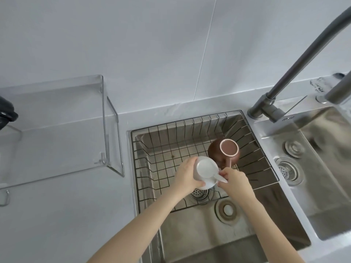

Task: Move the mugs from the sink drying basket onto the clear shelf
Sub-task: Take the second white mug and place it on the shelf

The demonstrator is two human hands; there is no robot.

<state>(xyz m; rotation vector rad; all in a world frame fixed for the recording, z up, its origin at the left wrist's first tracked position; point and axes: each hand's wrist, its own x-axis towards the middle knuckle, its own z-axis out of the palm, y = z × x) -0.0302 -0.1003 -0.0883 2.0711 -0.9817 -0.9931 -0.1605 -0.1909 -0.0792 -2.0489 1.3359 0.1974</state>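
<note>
Down over the black wire drying basket [163, 147] in the steel sink [199, 232], my left hand [187, 174] wraps the upturned white ceramic mug [263, 168]'s side while my right hand [236, 182] has its fingers [224, 174] pinched on its handle. Just behind, a brown ceramic mug [218, 151] lies tilted in the basket. Left on the pale worktop [66, 215] stands the clear acrylic shelf [57, 103].

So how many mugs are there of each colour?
White ceramic mug, held by both hands over the wire basket: 1
Brown ceramic mug, lying on its side in the basket: 1
Total: 2
</note>
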